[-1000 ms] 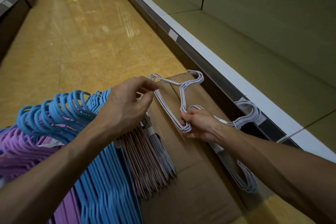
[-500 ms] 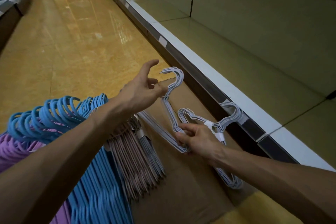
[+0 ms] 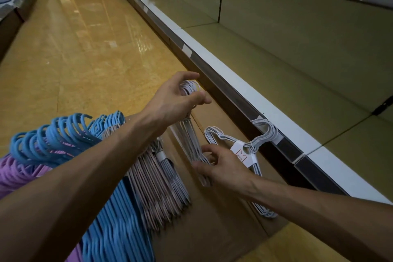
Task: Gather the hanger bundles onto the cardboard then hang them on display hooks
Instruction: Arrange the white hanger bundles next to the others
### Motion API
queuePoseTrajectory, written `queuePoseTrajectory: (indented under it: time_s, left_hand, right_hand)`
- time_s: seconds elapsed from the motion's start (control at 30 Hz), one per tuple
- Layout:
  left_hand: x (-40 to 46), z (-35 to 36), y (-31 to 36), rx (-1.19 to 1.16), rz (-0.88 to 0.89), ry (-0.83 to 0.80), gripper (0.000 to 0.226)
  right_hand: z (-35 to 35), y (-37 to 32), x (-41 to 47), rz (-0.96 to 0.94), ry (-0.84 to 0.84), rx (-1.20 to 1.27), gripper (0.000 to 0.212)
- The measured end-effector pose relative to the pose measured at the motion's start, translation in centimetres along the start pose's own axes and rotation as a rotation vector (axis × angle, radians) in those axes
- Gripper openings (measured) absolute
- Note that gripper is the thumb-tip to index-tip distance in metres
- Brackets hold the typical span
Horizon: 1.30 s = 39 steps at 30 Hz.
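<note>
Cardboard (image 3: 214,227) bears blue hangers (image 3: 63,134), pink hangers (image 3: 153,178) and white bundles (image 3: 244,149).

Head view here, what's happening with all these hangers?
A person is sorting hanger bundles on a sheet of cardboard laid on a shop floor beside a low shelf. The left hand grips the hook end of a white hanger bundle, while the right hand holds its lower end. Another white bundle with a paper band lies just right of it. Blue hangers, purple hangers and pinkish hangers are piled to the left.
</note>
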<state>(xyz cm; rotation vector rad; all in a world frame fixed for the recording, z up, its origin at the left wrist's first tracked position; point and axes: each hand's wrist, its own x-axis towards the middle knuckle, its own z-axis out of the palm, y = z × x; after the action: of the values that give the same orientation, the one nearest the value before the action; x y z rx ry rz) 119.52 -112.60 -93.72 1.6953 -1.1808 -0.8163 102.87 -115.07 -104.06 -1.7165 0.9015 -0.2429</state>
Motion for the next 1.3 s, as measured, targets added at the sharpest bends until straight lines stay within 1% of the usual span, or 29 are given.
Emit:
queuePoseTrajectory:
  time_s: [0.07,0.2,0.37,0.47,0.57,0.7,0.77,0.87,0.97,1.07,1.17,1.23,1.3]
  left_hand:
    - [-0.3,-0.2,0.4,-0.001,0.019,-0.06,0.053]
    - [-0.8,-0.1,0.8,0.024,0.035,-0.137,0.052]
    - [-1.2,-0.5,0.7,0.027,0.052,-0.161,0.052]
    - [-1.1,-1.2,0.5,0.072,0.045,-0.135,0.049]
    - [-0.8,-2.0,0.0,0.229,0.028,-0.099,0.05]
    - [-1.1,-3.1,-0.7,0.555,0.007,-0.075,0.056]
    - [-1.4,-3.7,-1.2,0.628,-0.014,-0.08,0.059]
    - [-1.6,-4.9,-2.3,0.669,-0.054,-0.044,0.065]
    - [-2.0,-6.4,-3.2,0.734,-0.073,-0.011,0.056]
    - [-2.6,-7.7,-4.2,0.964,-0.047,-0.028,0.043]
    - [-3.3,-8.3,-5.2,1.171,-0.051,-0.06,0.045]
    - [-3.5,-8.3,-5.6,1.242,-0.042,-0.076,0.044]
    - [-3.5,-8.4,-5.8,1.26,-0.035,-0.088,0.042]
  right_hand:
    - [0.1,-0.3,0.3,0.001,-0.049,0.071,0.048]
    - [0.2,-0.7,0.8,0.011,-0.12,0.167,0.04]
    - [0.2,-1.1,1.3,0.033,-0.129,0.315,0.028]
    - [0.0,-1.2,1.7,0.024,-0.111,0.313,0.022]
    - [0.0,-1.1,2.1,0.042,-0.104,0.271,0.025]
    - [0.2,-0.7,3.1,0.088,-0.123,0.227,0.022]
    - [0.6,-0.6,3.7,0.107,-0.129,0.215,0.021]
    - [1.3,-0.6,4.5,0.134,-0.137,0.189,0.022]
    - [2.0,-0.2,5.3,0.134,-0.13,0.042,0.016]
    - [2.7,0.1,5.9,0.144,-0.122,-0.051,0.017]
    - [3.5,0.4,6.7,0.168,-0.135,-0.057,0.022]
    - [3.9,0.6,7.1,0.174,-0.136,-0.066,0.02]
    - [4.1,0.6,7.2,0.178,-0.154,-0.084,0.017]
